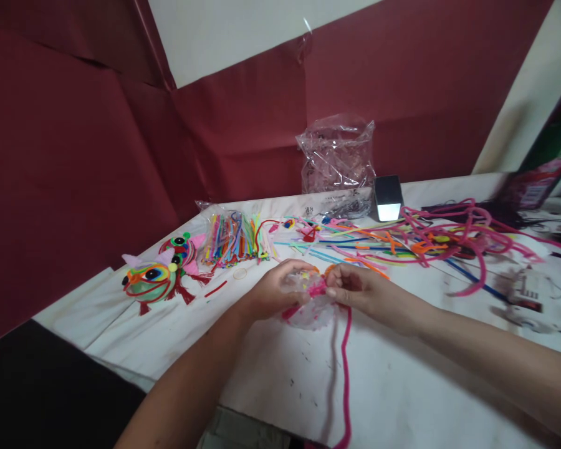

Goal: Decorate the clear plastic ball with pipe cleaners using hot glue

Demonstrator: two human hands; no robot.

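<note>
My left hand (pixel 285 287) is wrapped round a translucent whitish plastic shell (pixel 315 315) with pink and orange pieces on it. The fingers of my right hand (pixel 353 285) pinch at the shell's right side, on a pink pipe cleaner (pixel 346 368). From there the pipe cleaner's long tail hangs down over the table's front edge. Part of the shell is hidden behind my left fingers, and so is the exact pinch point.
Two colourful animal figures (pixel 152 280) with red tassels stand at the left. Behind my hands lies a bag of pipe cleaners (pixel 234 237). A tangle of pink pipe cleaners (pixel 467 231) spreads at the right, near a black box-shaped lamp (pixel 388 196) and a clear plastic bag (pixel 339 156).
</note>
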